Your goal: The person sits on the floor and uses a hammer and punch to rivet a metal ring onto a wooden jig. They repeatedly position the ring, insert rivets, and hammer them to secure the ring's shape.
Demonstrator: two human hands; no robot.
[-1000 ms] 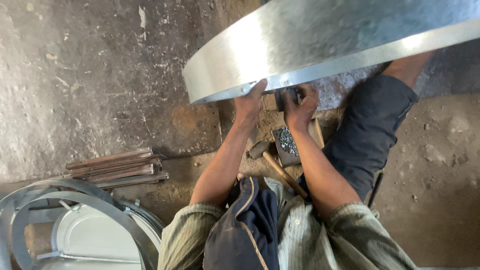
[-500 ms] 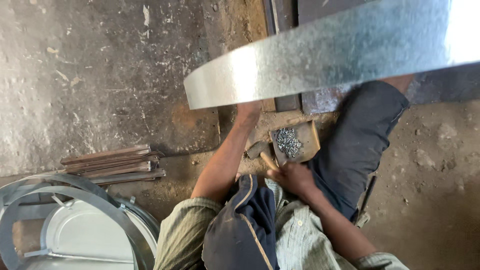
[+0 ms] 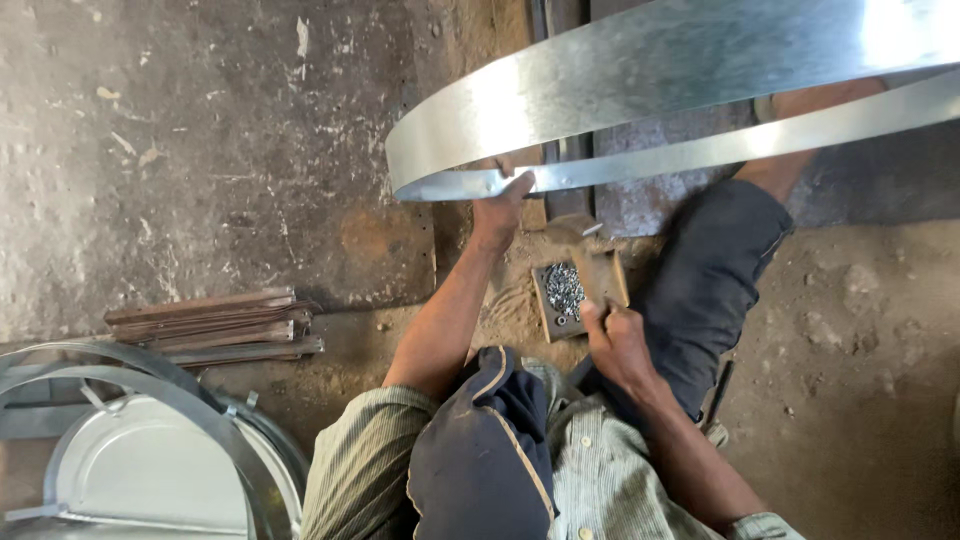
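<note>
A large ring of galvanised sheet metal (image 3: 650,60) curves across the top of the view, with its lower rim (image 3: 800,135) running in front of my knee. My left hand (image 3: 497,212) grips the ring's lower edge where the strip bends at the left end. My right hand (image 3: 615,345) is closed around the wooden handle of a hammer (image 3: 598,268), whose head lies near the ring. A small wooden tray of metal rivets (image 3: 563,293) sits on the ground just left of the handle, between my arms.
Flat rusty metal strips (image 3: 215,325) are stacked on the floor at the left. Finished round metal lids and hoops (image 3: 150,460) lie at the bottom left. My bent leg in dark trousers (image 3: 715,280) lies to the right, on dirt ground (image 3: 860,400).
My right hand left the ring's edge, dropped toward my lap and now grips the hammer handle. The ring has shifted so its lower rim shows; my left hand stays on it.
</note>
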